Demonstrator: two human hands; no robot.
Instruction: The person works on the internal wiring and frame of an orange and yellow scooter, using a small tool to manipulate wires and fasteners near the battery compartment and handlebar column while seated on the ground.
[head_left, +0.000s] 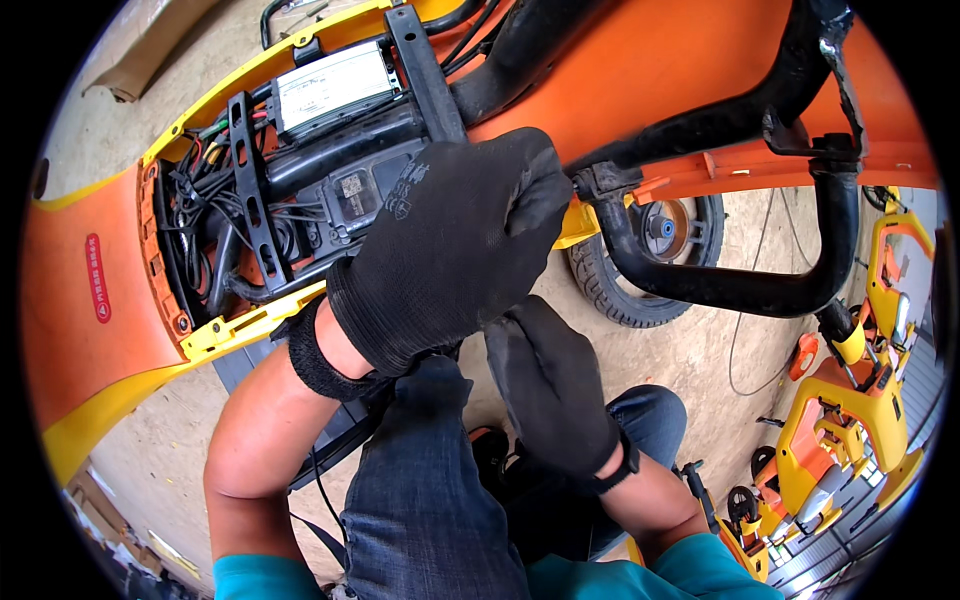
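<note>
My left hand (450,245), in a black glove, has its fingers curled closed beside a black tube joint (610,185), over the open frame of a yellow and orange vehicle body (75,300). Lower down, my right hand (545,385), also gloved, is closed with its fingertips just under my left hand; what either holds is too hidden to make out. To their left lie black cables (200,240), a silver-labelled box (330,85) and a black module (350,195). A bent black tube (740,285) runs to the right of both hands.
A wheel (650,270) stands behind the bent tube. Several yellow and orange vehicles (830,440) are at the right. A brown board (135,60) is at the upper left on the concrete floor (720,360). My bent knees (420,470) are below the hands.
</note>
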